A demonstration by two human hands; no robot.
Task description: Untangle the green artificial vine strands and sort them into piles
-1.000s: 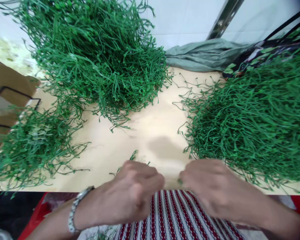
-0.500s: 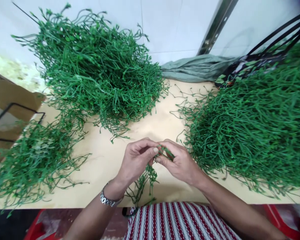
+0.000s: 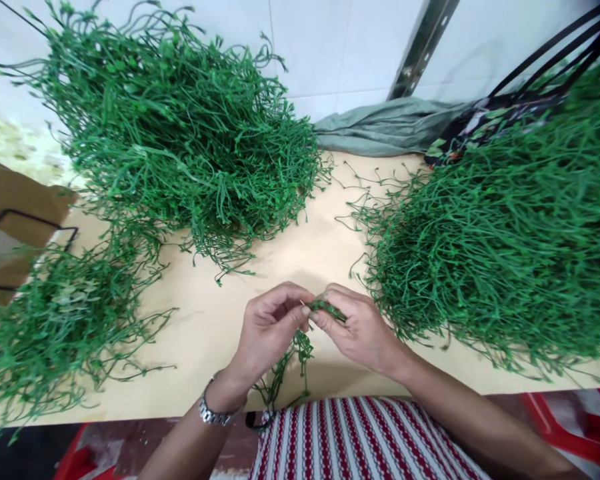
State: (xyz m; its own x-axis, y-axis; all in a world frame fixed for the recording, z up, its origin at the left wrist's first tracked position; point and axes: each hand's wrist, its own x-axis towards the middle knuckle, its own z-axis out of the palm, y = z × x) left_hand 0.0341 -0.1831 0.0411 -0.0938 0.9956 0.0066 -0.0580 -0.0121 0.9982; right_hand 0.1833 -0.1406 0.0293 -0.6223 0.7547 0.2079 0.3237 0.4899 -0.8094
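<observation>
Near the table's front edge my two hands meet, fingertips touching. My right hand (image 3: pixel 357 327) is closed round a green artificial stem (image 3: pixel 327 308), whose small leafy tips show between thumb and fingers. My left hand (image 3: pixel 275 327), with a metal watch on its wrist, pinches at the end of that stem; a thin pale tip shows there, too small to name. Below the hands, several loose green stems (image 3: pixel 285 363) lie partly hidden by my left hand. To the right spreads a large heap of green stems (image 3: pixel 490 253).
A tall heap of green stems (image 3: pixel 190 147) stands at the back left, and a smaller pile (image 3: pixel 65 320) lies at the left edge by a cardboard box (image 3: pixel 20 200) and black wire frame. Grey-green cloth (image 3: pixel 375 127) lies along the wall. Red stools (image 3: pixel 545 417) show below the table (image 3: pixel 195 333).
The view has shifted slightly. My fingertips have moved a little at the stem, and a thin pale tip now shows between the hands.
</observation>
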